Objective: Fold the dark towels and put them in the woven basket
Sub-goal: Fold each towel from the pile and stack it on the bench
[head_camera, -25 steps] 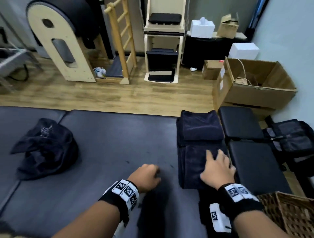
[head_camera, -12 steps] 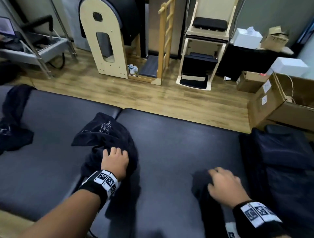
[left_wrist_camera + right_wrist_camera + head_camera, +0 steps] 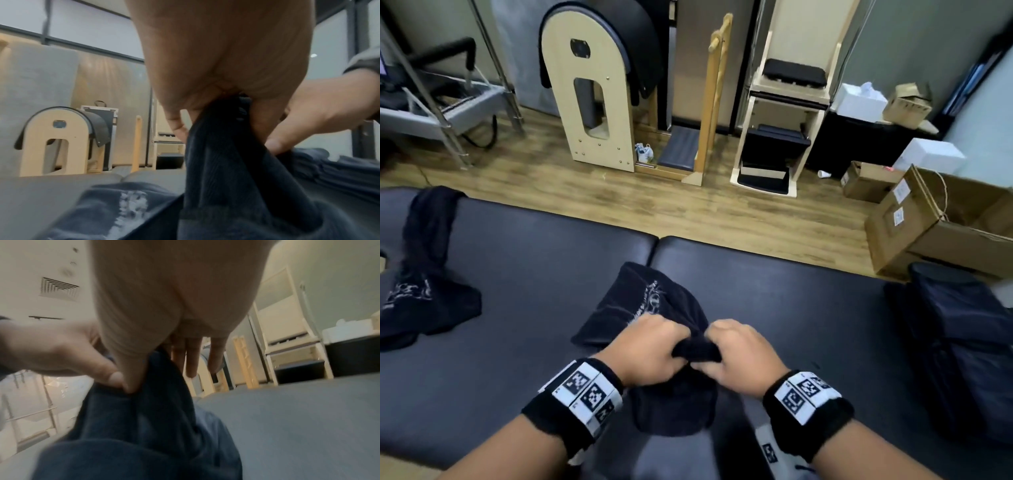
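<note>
Both hands, left hand [image 3: 650,346] and right hand [image 3: 739,353], pinch one crumpled dark towel [image 3: 654,308] in their fingers [image 3: 275,144]; best slid apart along its edge to find corners.

Crumpled dark navy towel with white printed lettering [image 3: 650,308], bunched at its near edge and lifted off the black padded bench [image 3: 774,291]; second crumpled dark towel [image 3: 424,291] far left; folded dark towels [image 3: 962,342] stacked at right.

The folded towel stack [image 3: 962,342] is cut off at the right edge, blurred.
</note>
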The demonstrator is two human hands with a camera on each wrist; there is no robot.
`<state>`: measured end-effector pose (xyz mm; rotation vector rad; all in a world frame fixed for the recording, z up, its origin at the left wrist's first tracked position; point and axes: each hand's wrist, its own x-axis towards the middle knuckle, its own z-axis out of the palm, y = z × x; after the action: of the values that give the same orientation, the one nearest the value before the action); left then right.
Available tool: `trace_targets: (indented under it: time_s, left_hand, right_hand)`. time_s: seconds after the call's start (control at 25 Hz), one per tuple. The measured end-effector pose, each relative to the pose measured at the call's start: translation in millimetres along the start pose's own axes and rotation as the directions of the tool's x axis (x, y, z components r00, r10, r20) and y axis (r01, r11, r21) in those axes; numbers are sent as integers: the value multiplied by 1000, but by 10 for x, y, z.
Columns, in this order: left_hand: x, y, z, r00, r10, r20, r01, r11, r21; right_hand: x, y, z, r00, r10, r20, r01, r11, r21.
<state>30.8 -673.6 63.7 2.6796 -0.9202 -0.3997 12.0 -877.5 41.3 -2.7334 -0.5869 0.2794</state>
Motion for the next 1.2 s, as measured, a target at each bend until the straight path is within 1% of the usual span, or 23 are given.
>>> trace_targets:
  time_s: [0.04, 0.08, 0.12, 0.16, 0.2, 0.24, 0.32, 0.36, 0.4, 0.44, 0.48, 0.56, 0.6, 0.64, 0.72, 0.8, 0.88, 0.96, 1.0, 1.04, 1.12, 1.16, 1.2]
  left_hand:
    - [-72, -92, -149, 998, -67, -15, 67, 998, -16]
    - [-141, -201, -276, 990, -139, -2, 139, 989, -43]
    - [-191, -301, -377, 981, -194, 24, 195, 976, -95]
    - [-225, -347, -473, 975, -215, 50, 221, 961, -166]
    - [-233, -329, -544, 981, -184, 52, 192, 955, -226]
    - [-203, -217, -618, 994, -104, 31, 108, 961, -256]
    - [-73, 143, -729, 997, 73, -11, -73, 957, -280]
    - [22, 336, -772, 988, 149, -37, -154, 948, -278]
    - [115, 493, -802, 977, 208, -57, -216, 944, -251]
    - [194, 586, -824, 971, 232, -67, -240, 950, -199]
    - [244, 634, -848, 975, 213, -65, -220, 968, -125]
    - [284, 615, -874, 997, 71, -9, -71, 997, 17]
    - [275, 574, -862, 1000, 6, 19, -7, 1000, 18]
    - [279, 575, -855, 998, -40, 38, 41, 999, -31]
    - [322, 628, -862, 993, -113, 35, 116, 984, -136]
    - [406, 697, -896, 985, -173, -9, 170, 975, -139]
    - [496, 809, -938, 976, -203, -79, 191, 972, -137]
    - [580, 1010, -970, 979, -154, -136, 121, 967, -226]
    - [624, 1175, -990, 983, -91, -159, 48, 966, -254]
    - [664, 1376, -1009, 985, -8, -172, -37, 965, -258]
    - [762, 1794, -1013, 973, 167, -162, -204, 948, -246]
    - [815, 1974, -1003, 961, 233, -150, -264, 934, -241]
    - [861, 2104, -994, 950, 275, -147, -304, 922, -240]
  right_hand:
    - [-5, 43, -113, 997, 55, -59, -56, 998, -19]
    - [-29, 148, -233, 983, 96, -156, -100, 995, -17]
    - [-81, 264, -376, 956, 147, -255, -151, 989, 5]
    - [-136, 423, -483, 925, 191, -329, -183, 982, 54]
    - [-207, 503, -597, 910, 253, -329, -225, 967, 122]
    - [-274, 527, -672, 921, 238, -308, -187, 964, 187]
    - [-320, 229, -788, 976, 110, -187, -41, 940, 338]
    - [-319, 53, -810, 988, 47, -146, 16, 918, 397]
    - [-321, -60, -795, 990, 6, -140, 59, 888, 456]
    - [-329, -106, -788, 985, 14, -173, 68, 885, 461]
    - [-355, -80, -816, 976, 44, -213, 55, 898, 437]
    - [-509, 145, -915, 964, 83, -251, 17, 928, 373]
    - [-609, 262, -966, 963, 99, -251, 2, 928, 372]
    - [-743, 386, -1038, 957, 116, -265, -4, 922, 388]
    - [-989, 681, -1093, 935, 190, -300, -19, 871, 491]
    - [-1241, 990, -1100, 909, 265, -323, -37, 821, 570]
    - [-1520, 1284, -1053, 892, 323, -316, -98, 821, 563]
    - [-1717, 1461, -1005, 896, 368, -249, -225, 858, 461]
    - [-1747, 1445, -1019, 908, 365, -206, -250, 867, 431]
    - [-1721, 1373, -1059, 926, 334, -177, -222, 860, 460]
    - [-1563, 1161, -1206, 951, 236, -198, -56, 765, 641]
    - [-1456, 1067, -1296, 957, 190, -219, 20, 711, 703]
    - [-1366, 998, -1395, 961, 148, -236, 71, 688, 722]
